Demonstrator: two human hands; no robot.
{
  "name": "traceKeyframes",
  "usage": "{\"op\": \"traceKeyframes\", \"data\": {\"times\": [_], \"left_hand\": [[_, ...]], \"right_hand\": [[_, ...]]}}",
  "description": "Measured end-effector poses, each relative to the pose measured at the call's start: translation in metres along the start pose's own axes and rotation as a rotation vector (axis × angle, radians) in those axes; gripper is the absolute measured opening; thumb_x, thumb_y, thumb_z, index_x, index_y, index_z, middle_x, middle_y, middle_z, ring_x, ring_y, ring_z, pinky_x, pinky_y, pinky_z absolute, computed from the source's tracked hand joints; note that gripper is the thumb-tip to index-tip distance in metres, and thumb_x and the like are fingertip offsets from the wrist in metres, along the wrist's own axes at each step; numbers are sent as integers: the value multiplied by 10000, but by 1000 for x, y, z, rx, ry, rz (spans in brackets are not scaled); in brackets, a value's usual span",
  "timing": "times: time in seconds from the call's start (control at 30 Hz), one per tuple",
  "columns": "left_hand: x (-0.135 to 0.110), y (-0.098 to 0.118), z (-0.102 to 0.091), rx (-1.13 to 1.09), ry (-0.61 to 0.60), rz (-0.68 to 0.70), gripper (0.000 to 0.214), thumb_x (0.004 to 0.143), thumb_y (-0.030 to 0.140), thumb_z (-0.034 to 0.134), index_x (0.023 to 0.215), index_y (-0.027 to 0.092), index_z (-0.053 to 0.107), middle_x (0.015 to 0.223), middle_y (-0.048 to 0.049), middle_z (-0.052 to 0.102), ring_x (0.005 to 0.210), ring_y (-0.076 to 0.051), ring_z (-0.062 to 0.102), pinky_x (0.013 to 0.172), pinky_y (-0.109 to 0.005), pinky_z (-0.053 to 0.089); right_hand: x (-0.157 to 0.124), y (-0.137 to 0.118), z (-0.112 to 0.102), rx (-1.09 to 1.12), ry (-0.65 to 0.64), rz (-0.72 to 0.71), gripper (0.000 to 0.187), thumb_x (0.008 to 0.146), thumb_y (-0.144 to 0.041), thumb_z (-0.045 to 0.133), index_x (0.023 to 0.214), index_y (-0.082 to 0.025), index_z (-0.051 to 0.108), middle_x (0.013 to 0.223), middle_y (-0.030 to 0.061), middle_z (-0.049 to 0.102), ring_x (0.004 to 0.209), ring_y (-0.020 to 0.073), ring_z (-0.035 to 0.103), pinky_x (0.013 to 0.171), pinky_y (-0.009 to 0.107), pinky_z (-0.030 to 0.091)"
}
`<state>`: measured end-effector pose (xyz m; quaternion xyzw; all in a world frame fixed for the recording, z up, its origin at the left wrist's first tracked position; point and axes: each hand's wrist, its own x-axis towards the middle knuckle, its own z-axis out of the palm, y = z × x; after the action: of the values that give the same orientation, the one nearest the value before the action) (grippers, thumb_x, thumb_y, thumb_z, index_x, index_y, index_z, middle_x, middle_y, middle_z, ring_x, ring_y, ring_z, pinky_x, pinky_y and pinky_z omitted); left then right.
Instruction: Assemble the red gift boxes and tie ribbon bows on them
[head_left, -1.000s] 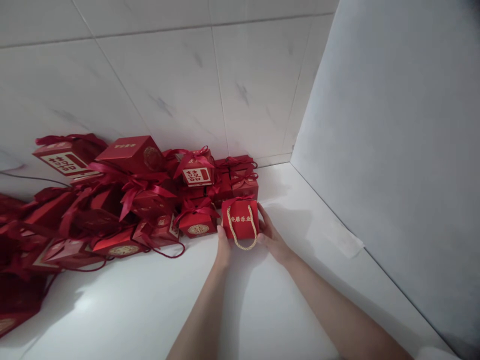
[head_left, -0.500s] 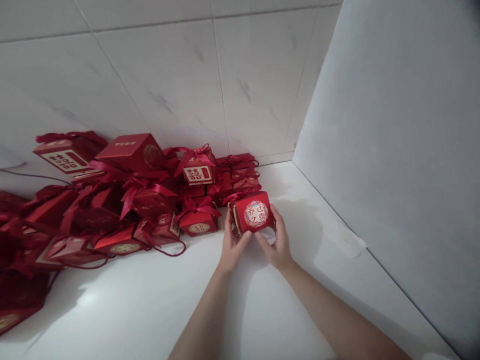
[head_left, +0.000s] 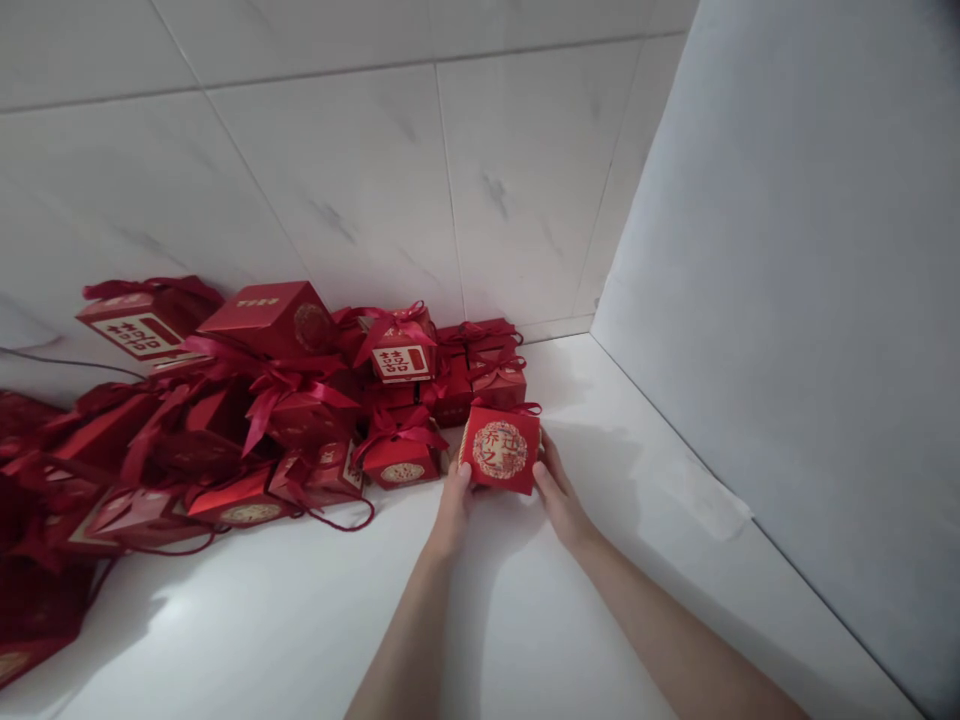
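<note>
A small red gift box (head_left: pixel 501 449) with a round gold emblem facing me is held between both hands, low over the white surface (head_left: pixel 315 620). My left hand (head_left: pixel 452 503) grips its left side, thumb on the front lower corner. My right hand (head_left: pixel 559 495) grips its right side with fingers curled along the edge. The box sits at the right end of a pile of red gift boxes (head_left: pixel 285 400) with ribbons.
The pile of red boxes and bags runs left along a white tiled wall (head_left: pixel 337 180). A box with a double-happiness label (head_left: pixel 397 360) stands just behind. A grey-white wall (head_left: pixel 810 280) closes the corner at right. A thin cord (head_left: pixel 67 362) lies by the far left boxes.
The box was turned in my hands: the face with the gold cord handle gave way to the face with the round gold emblem, and the box has been set lower beside the pile.
</note>
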<state>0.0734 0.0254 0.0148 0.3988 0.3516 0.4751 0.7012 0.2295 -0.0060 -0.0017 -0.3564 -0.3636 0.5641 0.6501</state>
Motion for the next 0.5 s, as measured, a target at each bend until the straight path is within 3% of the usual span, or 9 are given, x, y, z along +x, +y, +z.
{"op": "traceKeyframes", "data": {"times": [0.37, 0.43, 0.5], "left_hand": [[-4, 4, 6, -78, -10, -47, 709, 818, 684, 550, 1327, 190, 552, 1295, -120, 636, 1202, -357, 561, 964, -473, 479], [-5, 3, 6, -77, -17, -45, 712, 805, 725, 533, 1255, 178, 604, 1179, -121, 684, 1054, -321, 620, 895, -432, 500], [-4, 2, 4, -59, -7, -40, 772, 751, 827, 478, 1083, 157, 671, 906, -110, 713, 765, -248, 621, 760, -396, 516]], "right_hand": [[0, -14, 1, -89, -9, -106, 744, 867, -467, 673, 1495, -322, 301, 1482, 79, 471, 1372, 280, 441, 1109, 465, 398], [-1, -15, 2, -94, -1, -156, 693, 884, -442, 659, 1483, -324, 330, 1510, 69, 442, 1394, 277, 416, 1125, 458, 385], [-2, -16, 3, -98, -13, -189, 659, 898, -442, 642, 1476, -334, 345, 1534, 51, 412, 1410, 274, 397, 1141, 460, 372]]}}
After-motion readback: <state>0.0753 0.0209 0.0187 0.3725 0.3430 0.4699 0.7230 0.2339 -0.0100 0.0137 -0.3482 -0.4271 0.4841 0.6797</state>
